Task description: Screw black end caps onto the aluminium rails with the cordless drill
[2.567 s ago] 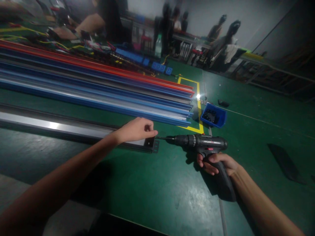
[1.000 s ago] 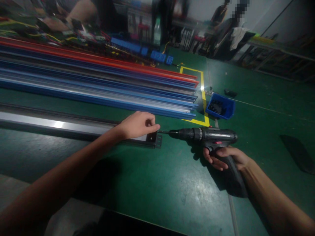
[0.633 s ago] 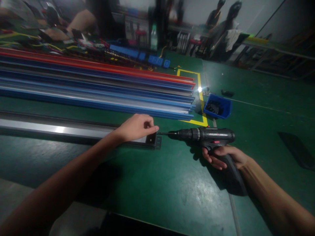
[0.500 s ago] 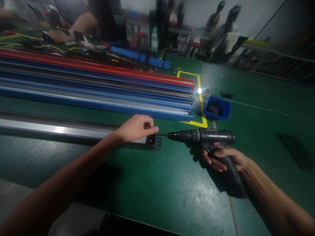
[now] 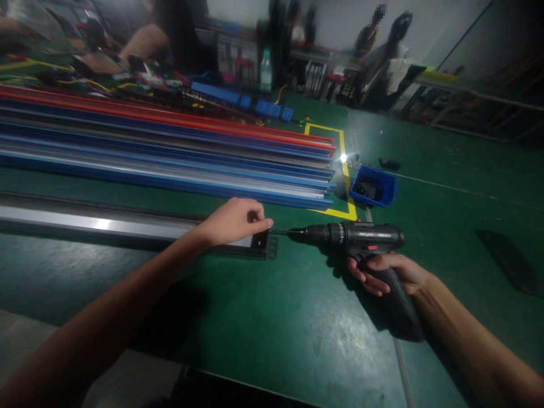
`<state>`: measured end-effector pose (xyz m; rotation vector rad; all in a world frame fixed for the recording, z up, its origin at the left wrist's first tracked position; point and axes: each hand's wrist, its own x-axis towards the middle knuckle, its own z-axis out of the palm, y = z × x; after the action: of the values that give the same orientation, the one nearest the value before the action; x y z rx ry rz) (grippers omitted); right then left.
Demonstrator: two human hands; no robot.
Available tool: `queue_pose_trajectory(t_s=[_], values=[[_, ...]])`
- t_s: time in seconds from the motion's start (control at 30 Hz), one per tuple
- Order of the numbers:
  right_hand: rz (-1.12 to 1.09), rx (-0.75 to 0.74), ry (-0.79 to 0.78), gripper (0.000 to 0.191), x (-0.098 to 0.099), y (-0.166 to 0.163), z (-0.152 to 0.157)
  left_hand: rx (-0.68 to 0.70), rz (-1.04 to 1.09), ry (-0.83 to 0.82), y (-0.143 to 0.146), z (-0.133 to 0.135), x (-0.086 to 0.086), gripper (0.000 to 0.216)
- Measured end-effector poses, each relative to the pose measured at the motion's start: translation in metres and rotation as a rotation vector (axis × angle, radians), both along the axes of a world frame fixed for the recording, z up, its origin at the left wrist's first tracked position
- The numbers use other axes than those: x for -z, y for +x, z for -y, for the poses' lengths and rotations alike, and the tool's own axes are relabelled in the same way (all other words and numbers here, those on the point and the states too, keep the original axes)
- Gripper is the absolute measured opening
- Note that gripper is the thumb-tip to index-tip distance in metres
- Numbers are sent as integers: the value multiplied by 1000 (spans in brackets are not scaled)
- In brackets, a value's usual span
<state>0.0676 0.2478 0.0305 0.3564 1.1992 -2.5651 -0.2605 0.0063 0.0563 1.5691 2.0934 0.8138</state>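
Note:
A long dark aluminium profile (image 5: 97, 223) with a silvery inner face lies across the left of the green table. My left hand (image 5: 236, 222) is closed over its right end, thumb at the tip and the other fingers curled, partly hidden. At that end sits a black slotted end cap (image 5: 272, 247). My right hand (image 5: 395, 272) is wrapped round the grip of a black cordless drill (image 5: 361, 235). The drill lies level, pointing left, and its long thin bit (image 5: 283, 231) meets the profile's end beside my left thumb.
Behind lie several blue, dark and red profiles (image 5: 170, 170), their ends by a yellow tape outline (image 5: 345, 141). A blue bin (image 5: 389, 190) of small black parts stands beyond the drill. Cables, a blue power strip (image 5: 263, 106) and another person's arm (image 5: 144, 42) are at the back.
The whole view has shifted very slightly. Both hands, the drill and the profile keep the same places relative to each other.

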Motion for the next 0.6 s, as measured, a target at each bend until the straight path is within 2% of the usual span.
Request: queue_pose_trajectory(t_s=[0.33, 0.6], values=[[9, 6, -14, 27, 0, -1, 0, -7, -7, -10, 1, 0, -2, 38], [0, 30, 54, 24, 1, 0, 0, -8, 10, -2, 0, 1, 0, 39]])
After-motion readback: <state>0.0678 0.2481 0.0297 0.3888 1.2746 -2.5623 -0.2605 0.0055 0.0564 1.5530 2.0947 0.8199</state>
